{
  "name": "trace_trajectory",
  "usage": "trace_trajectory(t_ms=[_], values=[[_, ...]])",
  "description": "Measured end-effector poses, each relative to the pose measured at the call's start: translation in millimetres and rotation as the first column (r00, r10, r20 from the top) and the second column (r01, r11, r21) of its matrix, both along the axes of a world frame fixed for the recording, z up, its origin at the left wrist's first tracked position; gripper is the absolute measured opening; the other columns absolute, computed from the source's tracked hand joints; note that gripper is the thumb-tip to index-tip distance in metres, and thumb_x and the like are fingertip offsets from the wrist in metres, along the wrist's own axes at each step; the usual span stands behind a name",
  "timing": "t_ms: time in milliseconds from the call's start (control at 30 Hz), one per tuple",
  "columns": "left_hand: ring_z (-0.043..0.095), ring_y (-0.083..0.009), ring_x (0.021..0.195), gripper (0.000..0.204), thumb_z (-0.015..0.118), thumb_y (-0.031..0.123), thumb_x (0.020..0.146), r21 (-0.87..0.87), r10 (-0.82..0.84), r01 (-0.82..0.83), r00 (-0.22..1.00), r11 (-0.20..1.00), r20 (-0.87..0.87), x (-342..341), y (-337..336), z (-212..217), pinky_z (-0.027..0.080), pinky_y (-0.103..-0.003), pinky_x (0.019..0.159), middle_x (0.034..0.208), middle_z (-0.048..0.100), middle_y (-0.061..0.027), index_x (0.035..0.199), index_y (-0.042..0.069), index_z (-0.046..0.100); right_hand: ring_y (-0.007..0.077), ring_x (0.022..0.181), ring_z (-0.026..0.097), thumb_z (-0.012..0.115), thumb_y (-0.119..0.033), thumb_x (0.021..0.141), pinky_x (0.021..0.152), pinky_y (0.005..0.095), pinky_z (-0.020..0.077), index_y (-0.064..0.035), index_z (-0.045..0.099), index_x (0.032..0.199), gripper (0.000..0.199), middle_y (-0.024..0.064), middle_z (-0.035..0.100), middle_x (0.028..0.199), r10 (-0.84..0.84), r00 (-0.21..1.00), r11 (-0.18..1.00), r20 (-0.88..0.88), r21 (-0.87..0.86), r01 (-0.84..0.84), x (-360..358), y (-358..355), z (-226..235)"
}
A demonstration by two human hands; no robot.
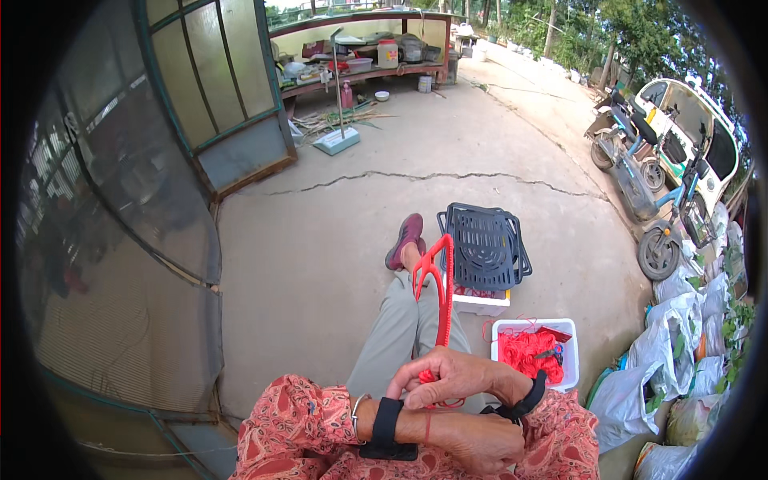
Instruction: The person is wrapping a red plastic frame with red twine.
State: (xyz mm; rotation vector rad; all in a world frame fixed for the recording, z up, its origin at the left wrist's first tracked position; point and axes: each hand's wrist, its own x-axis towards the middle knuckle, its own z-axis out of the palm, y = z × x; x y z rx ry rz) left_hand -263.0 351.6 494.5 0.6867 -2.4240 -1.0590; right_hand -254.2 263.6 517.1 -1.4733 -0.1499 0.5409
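My forearms cross over my lap. My right hand (pixel 446 379) is closed, with its thumb and fingers pinched on a red braided cord loop (pixel 445 308). The loop stands up above my legs and bends back at its top, and a little red cord shows beside the fingertips. Below it, my left hand (pixel 484 445) is curled closed under the right wrist; whatever it may hold is hidden. A thin red strand lies across the left wrist. Right of my knees, a white basin (pixel 569 352) holds tangled red cord (pixel 520 353) and dark-handled scissors (pixel 550 353).
A black slotted plastic panel stack (pixel 480 248) rests on a white box (pixel 480 305) ahead of me. White sacks (pixel 640 400) line the right, below parked scooters (pixel 640 172). At the back are a platform scale (pixel 337 141) and a cluttered shelf (pixel 376 74). A screen door (pixel 128 240) stands left.
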Motion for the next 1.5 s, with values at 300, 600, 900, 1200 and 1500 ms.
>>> trace_trajectory(t_ms=[300,600,900,1200,1500], values=[[0.056,-0.0231,0.046,0.021,0.059,0.026,0.087,0.127,0.063,-0.063,0.998,0.990,0.005,58.1,-38.5,-20.8,0.047,-0.033,0.042,0.060,0.063,-0.0071,0.090,0.005,0.059,0.0035,0.071,0.049,0.067,-0.034,0.085,0.058,0.0191,0.0393,-0.0057,0.062,0.103,0.033,-0.0032,0.057,0.081,0.039,0.996,0.996,-0.084,-0.078,-0.045,14.4,-3.7,-8.4],[0.059,-0.0202,0.050,0.019,0.058,0.021,0.087,0.514,0.223,-0.149,0.971,0.845,-0.084,92.8,-47.8,-24.0,0.047,-0.029,0.042,0.064,0.063,-0.0079,0.093,0.002,0.058,0.0034,0.072,0.047,0.063,-0.020,0.088,0.063,0.0194,0.0383,-0.0042,0.059,0.091,0.016,-0.0048,0.053,0.076,-0.042,0.996,0.997,0.075,0.062,0.037,23.7,16.8,-11.4],[0.062,-0.0173,0.054,0.019,0.057,0.015,0.086,0.834,0.344,-0.080,0.929,0.547,-0.136,111.2,-40.8,-34.6,0.047,-0.026,0.042,0.068,0.063,-0.0088,0.096,0.000,0.057,0.0059,0.070,0.046,0.063,-0.025,0.089,0.061,0.0250,0.0377,-0.0049,0.055,0.087,0.022,-0.0015,0.051,0.070,0.002,0.951,0.979,0.309,-0.195,0.062,1.4,38.1,21.2],[0.064,-0.0172,0.054,0.018,0.056,0.014,0.087,0.865,0.523,-0.043,0.811,0.499,-0.261,127.9,-53.5,16.0,0.049,-0.024,0.039,0.074,0.064,-0.0124,0.098,-0.001,0.058,0.0124,0.051,0.047,0.060,-0.018,0.090,0.047,0.0276,0.0350,-0.0018,0.051,0.089,0.018,0.0029,0.050,0.062,-0.163,0.815,0.950,0.556,-0.136,0.282,-7.5,55.9,26.7],[0.064,-0.0170,0.075,0.017,0.061,0.009,0.084,0.706,0.522,-0.133,0.769,0.695,-0.369,132.3,-32.2,-14.2,0.053,-0.026,0.064,0.088,0.065,-0.0095,0.096,-0.003,0.063,0.0092,0.057,0.059,0.063,-0.013,0.087,0.051,0.0212,0.0437,0.0012,0.065,0.087,0.014,0.0054,0.065,0.070,-0.348,0.635,0.802,0.689,-0.132,0.583,-25.2,-1.5,61.5]])
